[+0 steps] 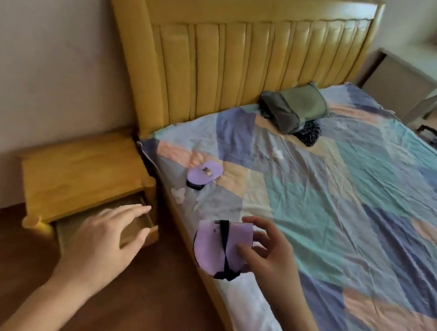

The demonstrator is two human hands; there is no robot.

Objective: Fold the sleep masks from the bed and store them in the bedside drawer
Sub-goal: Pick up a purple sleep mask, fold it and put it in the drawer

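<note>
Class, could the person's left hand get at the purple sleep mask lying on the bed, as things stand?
Probably yes. The left hand is open over the drawer, holding nothing, and the sleep mask lies uncovered near the bed's near corner, with nothing lying between them. It would need a reach across.

Lilac masks on a pastel patchwork bed

The folded sleep mask (217, 246) is lilac with a black strap; a second lilac mask (204, 174) lies nearer the honey-yellow headboard (228, 61). The bedsheet (347, 214) shows peach, teal, blue and grey blocks. An olive-green bag (293, 108) sits by the headboard.
</note>
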